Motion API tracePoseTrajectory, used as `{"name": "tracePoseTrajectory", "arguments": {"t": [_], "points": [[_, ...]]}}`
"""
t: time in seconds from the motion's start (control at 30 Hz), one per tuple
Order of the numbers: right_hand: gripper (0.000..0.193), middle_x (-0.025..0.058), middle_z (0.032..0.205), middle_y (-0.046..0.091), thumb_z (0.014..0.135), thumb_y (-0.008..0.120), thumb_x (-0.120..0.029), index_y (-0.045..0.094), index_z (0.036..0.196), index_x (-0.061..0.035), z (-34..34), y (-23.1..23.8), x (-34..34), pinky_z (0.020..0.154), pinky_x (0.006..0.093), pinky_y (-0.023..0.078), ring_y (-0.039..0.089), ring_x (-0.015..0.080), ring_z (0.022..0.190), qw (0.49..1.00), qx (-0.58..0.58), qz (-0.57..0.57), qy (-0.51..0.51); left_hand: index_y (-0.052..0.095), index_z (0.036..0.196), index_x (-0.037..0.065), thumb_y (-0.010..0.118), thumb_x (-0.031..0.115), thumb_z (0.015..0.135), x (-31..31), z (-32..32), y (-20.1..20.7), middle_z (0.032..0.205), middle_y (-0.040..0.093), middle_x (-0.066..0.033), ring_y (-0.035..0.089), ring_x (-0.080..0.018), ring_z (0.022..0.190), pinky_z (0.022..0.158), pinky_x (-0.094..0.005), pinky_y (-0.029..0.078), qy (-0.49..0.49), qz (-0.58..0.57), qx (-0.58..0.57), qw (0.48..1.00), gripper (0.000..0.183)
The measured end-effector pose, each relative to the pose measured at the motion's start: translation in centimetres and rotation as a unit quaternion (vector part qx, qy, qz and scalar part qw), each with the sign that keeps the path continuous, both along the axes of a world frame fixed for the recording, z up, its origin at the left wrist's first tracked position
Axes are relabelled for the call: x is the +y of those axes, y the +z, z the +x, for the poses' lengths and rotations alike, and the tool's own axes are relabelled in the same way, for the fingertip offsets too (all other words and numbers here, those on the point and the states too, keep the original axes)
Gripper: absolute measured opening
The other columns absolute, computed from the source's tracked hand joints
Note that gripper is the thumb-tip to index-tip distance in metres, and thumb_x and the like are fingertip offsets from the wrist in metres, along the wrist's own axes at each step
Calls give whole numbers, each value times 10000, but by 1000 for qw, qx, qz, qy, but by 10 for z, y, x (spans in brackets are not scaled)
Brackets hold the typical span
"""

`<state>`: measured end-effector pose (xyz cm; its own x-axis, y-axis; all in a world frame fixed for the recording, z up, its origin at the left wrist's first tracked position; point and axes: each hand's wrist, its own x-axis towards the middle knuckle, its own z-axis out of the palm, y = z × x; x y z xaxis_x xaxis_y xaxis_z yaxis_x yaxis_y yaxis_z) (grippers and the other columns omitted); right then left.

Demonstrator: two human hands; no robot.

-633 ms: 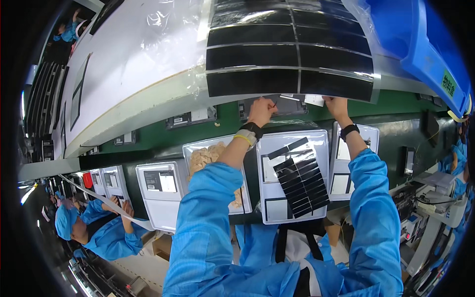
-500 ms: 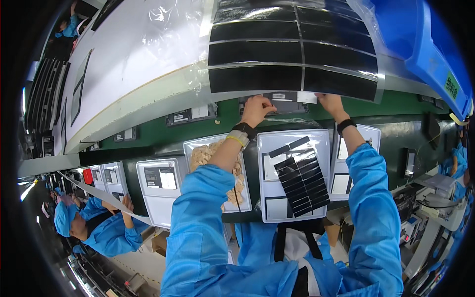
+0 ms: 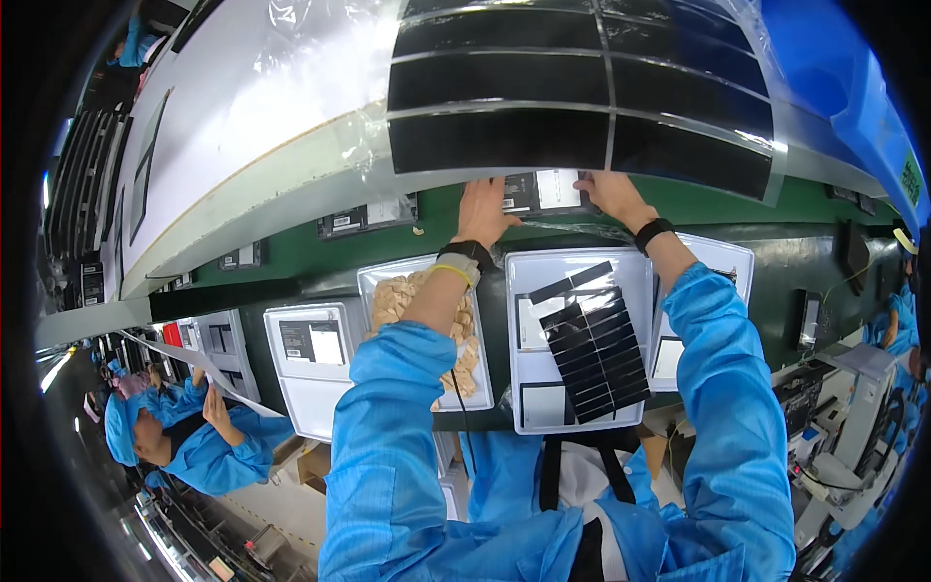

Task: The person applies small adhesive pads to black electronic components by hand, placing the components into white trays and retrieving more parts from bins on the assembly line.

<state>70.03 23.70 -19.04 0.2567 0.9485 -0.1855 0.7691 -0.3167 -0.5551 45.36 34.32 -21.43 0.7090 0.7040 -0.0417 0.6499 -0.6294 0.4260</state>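
Note:
On the green surface under the overhanging shelf edge lies a flat black pack (image 3: 521, 192), like a battery, with a label and a white panel (image 3: 558, 189). My left hand (image 3: 482, 213) lies at the pack's left end, fingers stretched and fingertips hidden beneath the shelf edge. At the right end, my right hand (image 3: 613, 197) is closed, thumb and fingers on the edge by the white panel. Clear film (image 3: 572, 230) lies just in front of the pack. Nearer me, a white tray (image 3: 628, 269) holds a sheet of black strips (image 3: 596, 354).
Tan pieces (image 3: 398, 301) heap in a tray left of centre. Another white tray (image 3: 315, 393) stands further left. More packs (image 3: 369, 215) lie along the green surface. Large black panels (image 3: 499, 78) and a blue bin (image 3: 844, 78) sit above. A co-worker (image 3: 208, 436) sits at left.
My left hand has slid left off the pack's top to its left end, its fingers straightening. My right hand and the pack have shifted left. The co-worker's hands have risen with a pale sheet.

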Motion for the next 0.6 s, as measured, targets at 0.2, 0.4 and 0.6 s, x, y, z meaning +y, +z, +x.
{"name": "tracePoseTrajectory", "arguments": {"t": [0.2,0.4,0.6], "points": [[428,240,1054,727,959,661,-393,705,1189,-35,11,-3,-5,898,474,535,691,418,1010,998,-41,-8,46,393,1511,36,974,209,573,2,6,3,1512,401,-233,378,-433,1425,1184,-448,386,-3,-25,43,999,1118],[584,259,1196,682,832,803,-344,609,1280,-24,1,28,-19,969,487,503,629,443,1151,986,-50,-30,159,459,1458,33,965,198,586,7,4,7,1485,446,-240,438,-421,1386,1145,-438,432,3,-33,66,997,1022],[605,249,1223,676,812,810,-358,623,1285,-30,-3,31,-8,995,471,502,617,428,1189,974,37,-210,74,643,1220,32,964,222,557,11,-1,4,1197,665,-222,621,-425,1150,1016,-456,515,16,-20,61,998,760]]}}
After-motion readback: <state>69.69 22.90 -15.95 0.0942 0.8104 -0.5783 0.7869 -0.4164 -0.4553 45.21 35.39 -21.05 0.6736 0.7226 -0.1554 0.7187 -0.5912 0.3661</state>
